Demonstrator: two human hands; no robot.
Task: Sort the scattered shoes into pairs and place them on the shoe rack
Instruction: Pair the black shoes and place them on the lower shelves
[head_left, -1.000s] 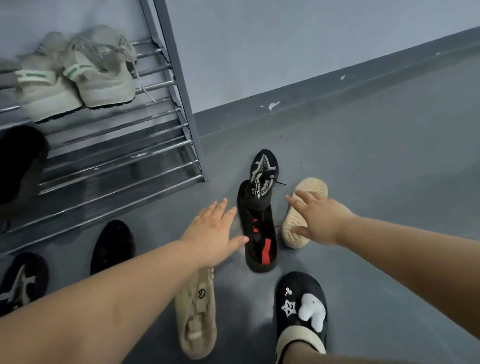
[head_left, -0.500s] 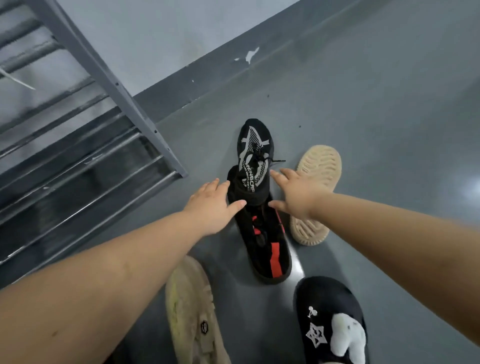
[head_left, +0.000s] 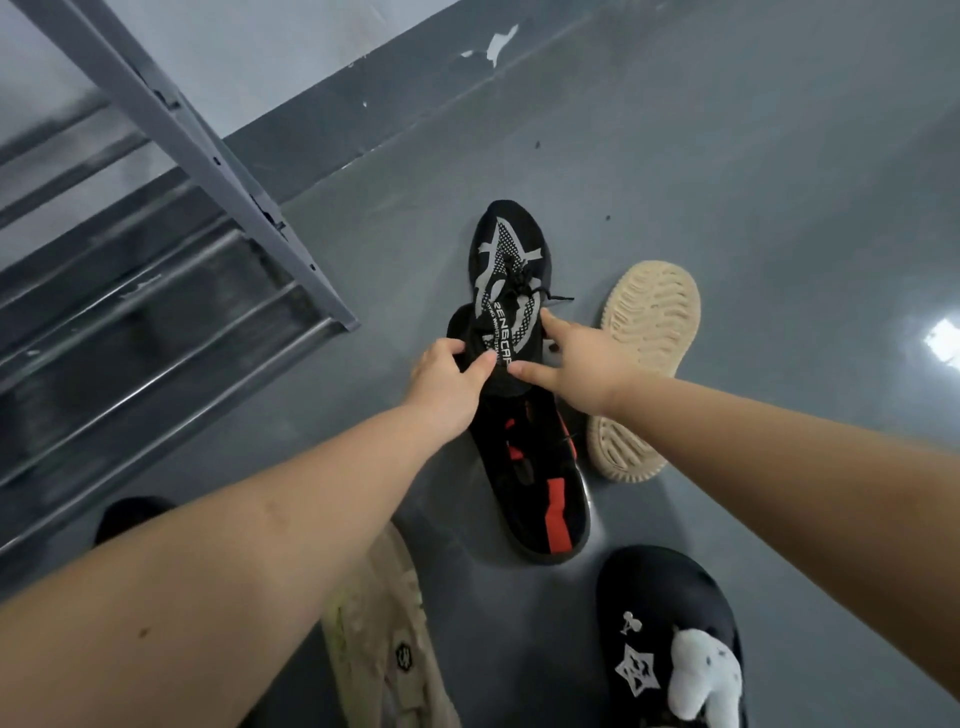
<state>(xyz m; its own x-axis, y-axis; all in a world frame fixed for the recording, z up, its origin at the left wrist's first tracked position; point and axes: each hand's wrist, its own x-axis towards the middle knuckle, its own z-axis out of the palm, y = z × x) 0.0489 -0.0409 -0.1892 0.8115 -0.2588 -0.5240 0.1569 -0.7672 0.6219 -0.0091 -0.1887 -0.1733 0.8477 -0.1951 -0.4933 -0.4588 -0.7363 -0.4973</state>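
A grey floor (head_left: 727, 208) fills most of the view, glossy enough to carry a bright patch of reflected light (head_left: 943, 340) at the right edge. A dark grey skirting band (head_left: 363, 114) runs along the foot of a pale wall (head_left: 270, 57), with white chipped spots (head_left: 498, 44) in its paint.

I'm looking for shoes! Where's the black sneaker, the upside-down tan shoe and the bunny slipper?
Black sneaker (head_left: 506, 254): head view, patterned toe.
Tan shoe (head_left: 647, 317): head view, ridged sole.
Bunny slipper (head_left: 647, 587): head view, black upper.
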